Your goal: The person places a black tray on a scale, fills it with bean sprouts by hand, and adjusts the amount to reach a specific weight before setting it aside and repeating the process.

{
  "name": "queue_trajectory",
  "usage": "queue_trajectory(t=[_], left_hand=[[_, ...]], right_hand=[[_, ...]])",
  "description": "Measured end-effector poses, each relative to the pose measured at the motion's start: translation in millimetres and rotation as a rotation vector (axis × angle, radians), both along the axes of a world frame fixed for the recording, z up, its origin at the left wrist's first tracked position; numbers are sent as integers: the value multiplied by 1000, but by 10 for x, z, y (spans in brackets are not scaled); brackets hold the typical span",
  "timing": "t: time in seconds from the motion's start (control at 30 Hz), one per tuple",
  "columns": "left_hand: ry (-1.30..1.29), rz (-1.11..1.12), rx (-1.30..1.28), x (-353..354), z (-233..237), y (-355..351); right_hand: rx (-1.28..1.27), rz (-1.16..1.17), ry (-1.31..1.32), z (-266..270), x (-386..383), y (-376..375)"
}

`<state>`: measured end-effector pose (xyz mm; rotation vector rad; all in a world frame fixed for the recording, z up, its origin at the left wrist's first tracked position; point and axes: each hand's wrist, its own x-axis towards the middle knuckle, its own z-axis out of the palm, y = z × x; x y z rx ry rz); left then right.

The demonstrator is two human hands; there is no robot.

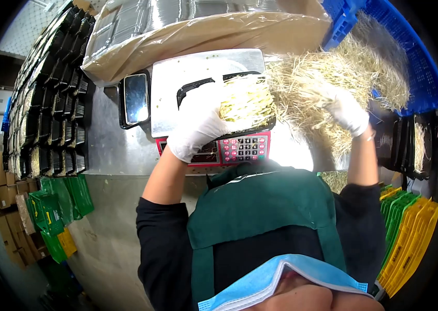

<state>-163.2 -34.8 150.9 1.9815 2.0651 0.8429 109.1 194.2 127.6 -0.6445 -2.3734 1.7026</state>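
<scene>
A black tray filled with pale yellow-green sprouts rests on the metal plate of a scale with a red keypad panel. My left hand, in a white glove, lies over the tray's left part; its fingers are hard to make out against the bright plate. On the right, my right hand, also gloved in white, reaches into a large heap of loose sprouts. Its fingertips are blurred among the strands, so what they hold is hidden.
A dark-framed phone-like device is left of the scale. Stacked black trays stand at far left. Behind the scale sits a box of clear plastic containers. A blue crate borders the heap; yellow and green crates stand lower right.
</scene>
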Motion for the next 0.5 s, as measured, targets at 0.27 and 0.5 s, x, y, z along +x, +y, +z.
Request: queue_trajectory(t=[0.27,0.5], left_hand=[[-43,22,-434,-153,354,-120],[-699,248,131,-858,64,-776]], right_hand=[[915,61,-409,-219,-347,-412],[732,-24,25,528,-510,-660]])
